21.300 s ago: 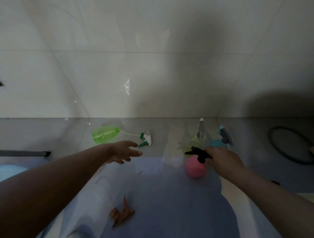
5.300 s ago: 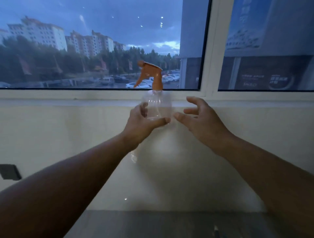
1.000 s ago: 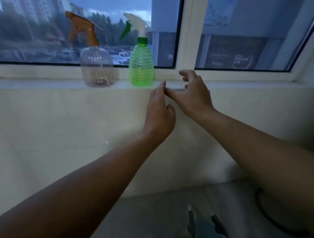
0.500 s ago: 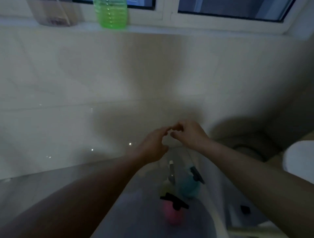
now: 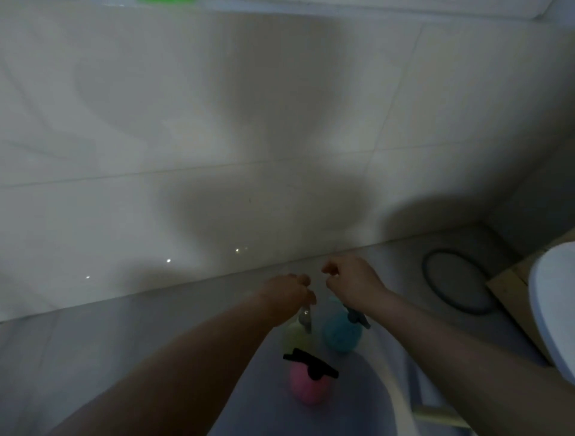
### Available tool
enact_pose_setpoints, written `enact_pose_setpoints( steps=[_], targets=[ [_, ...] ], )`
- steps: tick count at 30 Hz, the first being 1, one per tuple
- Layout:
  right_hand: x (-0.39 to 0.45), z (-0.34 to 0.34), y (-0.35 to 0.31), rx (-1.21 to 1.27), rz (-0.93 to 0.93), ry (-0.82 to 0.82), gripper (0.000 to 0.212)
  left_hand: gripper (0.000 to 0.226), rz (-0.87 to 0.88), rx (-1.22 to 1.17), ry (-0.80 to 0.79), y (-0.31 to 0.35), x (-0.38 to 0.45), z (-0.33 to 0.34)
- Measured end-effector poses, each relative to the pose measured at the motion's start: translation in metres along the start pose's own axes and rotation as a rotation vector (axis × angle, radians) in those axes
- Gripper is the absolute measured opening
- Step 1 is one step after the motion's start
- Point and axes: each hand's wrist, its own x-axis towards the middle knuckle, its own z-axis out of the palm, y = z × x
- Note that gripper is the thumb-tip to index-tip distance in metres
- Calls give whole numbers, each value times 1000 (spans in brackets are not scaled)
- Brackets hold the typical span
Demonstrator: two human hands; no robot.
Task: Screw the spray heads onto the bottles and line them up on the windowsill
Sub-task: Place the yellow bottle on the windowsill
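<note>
Bare hands hover, fingers curled.

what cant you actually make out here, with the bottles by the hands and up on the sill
- Yellow-green bottle, head view: its spray head is partly behind the left hand; grip unclear.
- Blue bottle: neck hidden by the right hand.
- Green bottle on the windowsill: cut off by the top edge.
- Pink bottle: dim and blurred, so head tightness is unreadable.
</note>
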Motion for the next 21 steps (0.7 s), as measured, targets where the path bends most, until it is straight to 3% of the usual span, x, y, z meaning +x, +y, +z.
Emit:
enact_pose_setpoints(
  steps=[5,11,14,16,18,21],
  targets=[
    [1,3,6,121,-5,-9,31,24,84,106,74,-22,-12,-13],
    [2,-14,-14,372,-112,-59,40,21,-4,-150,359,-59,-44,-88],
    [-2,-30,-37,483,-179,-104,63,21,-52,-231,517,-59,-61,-139],
    [0,-42,-55,534,-204,-43,88,21,-63,-284,619,-54,-73,-173],
    [-6,-62,-80,557,-253,74,97,19,-60,-366,718,-46,-90,-208],
    [-19,-96,-113,603,-334,262,80,15,-20,-476,871,-30,-109,-255]
  ],
)
